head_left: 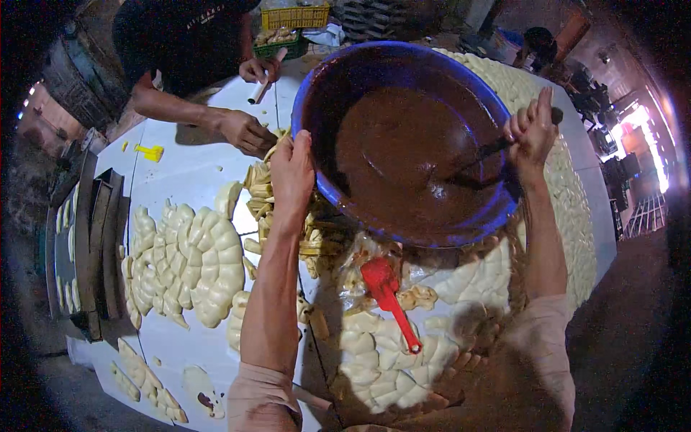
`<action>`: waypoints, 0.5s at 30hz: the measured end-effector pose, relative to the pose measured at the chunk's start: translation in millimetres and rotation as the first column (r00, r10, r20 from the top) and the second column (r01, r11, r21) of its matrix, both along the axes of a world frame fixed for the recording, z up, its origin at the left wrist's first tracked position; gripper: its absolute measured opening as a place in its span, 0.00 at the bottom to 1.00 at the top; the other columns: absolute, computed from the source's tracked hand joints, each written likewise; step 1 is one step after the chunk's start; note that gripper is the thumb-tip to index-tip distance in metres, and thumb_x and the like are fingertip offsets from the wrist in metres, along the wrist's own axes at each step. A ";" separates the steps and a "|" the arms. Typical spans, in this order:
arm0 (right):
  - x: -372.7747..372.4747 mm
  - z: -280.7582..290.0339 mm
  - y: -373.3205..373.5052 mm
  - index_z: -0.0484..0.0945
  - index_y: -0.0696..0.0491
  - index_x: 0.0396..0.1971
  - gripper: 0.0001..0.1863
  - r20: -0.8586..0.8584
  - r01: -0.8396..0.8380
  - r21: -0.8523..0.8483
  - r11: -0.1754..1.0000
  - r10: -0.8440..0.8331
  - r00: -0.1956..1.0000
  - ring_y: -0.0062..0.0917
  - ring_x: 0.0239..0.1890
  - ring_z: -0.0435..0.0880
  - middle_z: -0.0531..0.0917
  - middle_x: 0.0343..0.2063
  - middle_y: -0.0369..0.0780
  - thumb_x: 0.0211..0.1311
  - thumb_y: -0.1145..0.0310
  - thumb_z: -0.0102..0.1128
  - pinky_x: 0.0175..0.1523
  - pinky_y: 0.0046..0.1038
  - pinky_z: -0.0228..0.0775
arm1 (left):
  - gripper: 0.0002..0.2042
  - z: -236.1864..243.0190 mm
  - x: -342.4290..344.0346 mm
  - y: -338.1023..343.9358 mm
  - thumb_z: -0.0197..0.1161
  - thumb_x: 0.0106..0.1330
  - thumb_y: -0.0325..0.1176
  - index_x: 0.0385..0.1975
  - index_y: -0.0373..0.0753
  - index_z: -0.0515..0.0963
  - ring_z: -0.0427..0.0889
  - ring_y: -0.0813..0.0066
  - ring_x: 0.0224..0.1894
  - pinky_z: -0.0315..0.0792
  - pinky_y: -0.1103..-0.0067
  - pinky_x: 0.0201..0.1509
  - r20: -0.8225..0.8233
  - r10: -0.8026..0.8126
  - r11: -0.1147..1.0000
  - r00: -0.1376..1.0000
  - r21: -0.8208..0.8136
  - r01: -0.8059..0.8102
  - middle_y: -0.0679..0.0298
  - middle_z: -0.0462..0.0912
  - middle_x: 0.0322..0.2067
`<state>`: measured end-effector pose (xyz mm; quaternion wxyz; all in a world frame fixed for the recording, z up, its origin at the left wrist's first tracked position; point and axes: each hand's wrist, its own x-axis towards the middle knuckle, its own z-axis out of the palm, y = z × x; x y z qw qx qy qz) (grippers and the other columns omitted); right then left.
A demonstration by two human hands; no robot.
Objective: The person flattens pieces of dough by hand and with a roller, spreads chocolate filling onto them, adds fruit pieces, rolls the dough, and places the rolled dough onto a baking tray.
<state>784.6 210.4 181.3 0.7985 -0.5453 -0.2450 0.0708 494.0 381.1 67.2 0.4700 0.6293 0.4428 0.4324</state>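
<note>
A large blue basin [309, 86] stands tilted toward me on the table, with thick brown, chocolate-coloured paste [396, 144] inside. My left hand [291, 169] grips its left rim. At the right rim, my right hand [531, 133] is closed around the handle of a dark stirring tool [486, 153], whose lower end sits in the paste. The tool's exact kind is hard to make out. Just below the basin, a red scoop [389, 299] lies on clear plastic and pale dough pieces [389, 356]. Beside my left forearm is a pile of folded dough strips [263, 183].
Flattened pale dough pieces [191, 259] cover part of the white table [176, 360] on the left. More dough lines the right edge. Stacked metal trays [86, 245] stand far left, near a yellow scoop [150, 152]. Across the table, a co-worker's hands [245, 133] handle dough and a rolling pin [259, 88].
</note>
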 end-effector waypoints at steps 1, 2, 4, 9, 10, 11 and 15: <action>32.3 -9.1 14.5 0.64 0.45 0.15 0.26 0.008 -0.130 0.113 0.985 0.130 0.991 0.19 0.07 0.58 0.57 0.09 0.30 0.75 0.50 0.52 0.13 0.27 0.55 | 0.22 1.0 2.2 -2.4 0.55 0.74 0.46 0.28 0.30 0.73 0.68 0.73 0.26 0.66 0.70 0.32 -0.012 -0.009 1.000 1.000 -0.013 0.009 0.62 0.73 0.20; 28.5 -6.5 44.1 0.63 0.44 0.16 0.26 0.070 -0.008 0.081 0.997 0.002 0.998 0.16 0.08 0.55 0.57 0.09 0.29 0.73 0.47 0.55 0.14 0.24 0.49 | 0.22 -2.6 -0.9 -1.5 0.54 0.74 0.47 0.28 0.30 0.74 0.69 0.74 0.26 0.65 0.71 0.31 0.072 -0.002 1.000 0.997 -0.002 0.002 0.64 0.73 0.20; 58.2 -13.1 96.5 0.73 0.50 0.26 0.22 0.212 0.040 0.042 0.998 -0.048 0.976 0.17 0.10 0.60 0.61 0.11 0.31 0.73 0.49 0.55 0.15 0.24 0.52 | 0.22 7.6 -1.5 -9.2 0.54 0.75 0.47 0.29 0.30 0.75 0.69 0.75 0.26 0.65 0.71 0.31 0.126 -0.014 0.997 0.992 -0.077 0.024 0.65 0.73 0.21; 109.9 -35.2 204.6 0.73 0.49 0.19 0.27 0.304 -0.244 0.134 0.960 0.195 0.932 0.20 0.14 0.68 0.70 0.13 0.34 0.72 0.44 0.52 0.17 0.29 0.58 | 0.22 4.7 24.4 -17.1 0.52 0.75 0.46 0.31 0.29 0.77 0.71 0.74 0.25 0.67 0.71 0.32 0.110 -0.043 0.996 0.993 -0.071 0.051 0.64 0.74 0.20; 68.1 -32.7 224.0 0.74 0.49 0.21 0.25 0.496 -0.124 -0.030 0.992 0.123 0.860 0.19 0.15 0.68 0.69 0.13 0.32 0.75 0.48 0.49 0.19 0.27 0.59 | 0.23 -7.7 24.0 -9.5 0.51 0.75 0.46 0.31 0.28 0.76 0.73 0.71 0.25 0.68 0.70 0.32 0.080 -0.005 1.000 0.997 -0.010 0.006 0.62 0.75 0.20; -8.4 -33.0 227.0 0.74 0.50 0.26 0.24 0.282 -0.231 -0.083 0.969 0.245 0.928 0.19 0.16 0.68 0.67 0.14 0.31 0.75 0.46 0.47 0.21 0.25 0.60 | 0.23 -6.5 6.7 -3.6 0.51 0.75 0.46 0.31 0.28 0.76 0.73 0.71 0.25 0.68 0.70 0.32 0.051 0.027 1.000 0.998 -0.011 -0.027 0.62 0.75 0.20; -152.5 -5.2 138.4 0.68 0.48 0.17 0.25 0.269 -0.536 -0.366 0.761 0.638 0.721 0.17 0.15 0.61 0.64 0.13 0.29 0.76 0.52 0.53 0.25 0.23 0.55 | 0.24 -8.1 -10.7 3.7 0.51 0.74 0.48 0.30 0.29 0.76 0.75 0.68 0.24 0.69 0.68 0.32 -0.006 0.012 0.999 1.000 -0.053 -0.013 0.59 0.76 0.19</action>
